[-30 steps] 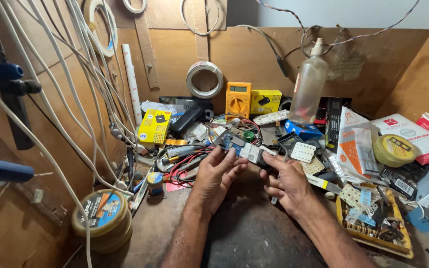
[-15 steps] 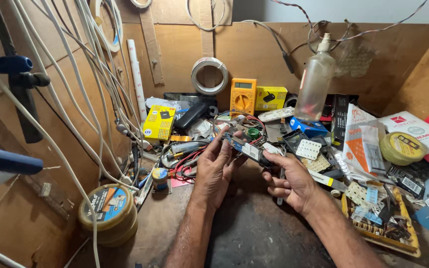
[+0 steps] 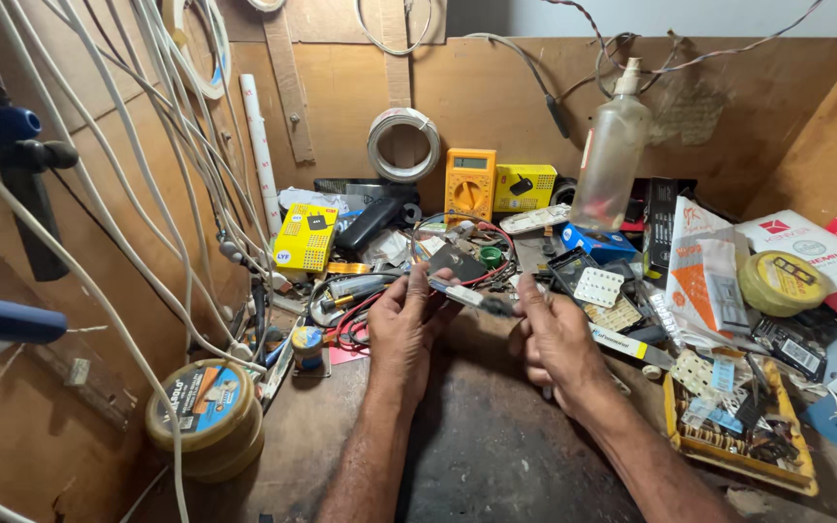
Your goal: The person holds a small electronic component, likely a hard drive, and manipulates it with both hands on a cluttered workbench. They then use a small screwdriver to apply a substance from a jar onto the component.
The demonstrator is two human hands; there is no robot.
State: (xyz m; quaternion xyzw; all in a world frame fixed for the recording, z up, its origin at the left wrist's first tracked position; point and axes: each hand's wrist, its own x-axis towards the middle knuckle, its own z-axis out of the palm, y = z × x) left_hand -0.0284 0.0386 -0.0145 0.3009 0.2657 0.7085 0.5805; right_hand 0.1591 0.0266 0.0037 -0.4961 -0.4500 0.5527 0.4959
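A narrow circuit board [image 3: 464,293] is held level above the dark bench [image 3: 496,446], pinched at one end by the closed fingers of the left hand [image 3: 411,324] and at the other by the right hand [image 3: 556,339]. Just beyond the grip, red wires [image 3: 492,263] and a green cap [image 3: 490,257] are seen; an orange multimeter [image 3: 470,185] stands farther back.

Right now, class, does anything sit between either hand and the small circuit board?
Nothing visible does. The left hand and the right hand both have a grip on the circuit board, one at each end, holding it above the dark bench.
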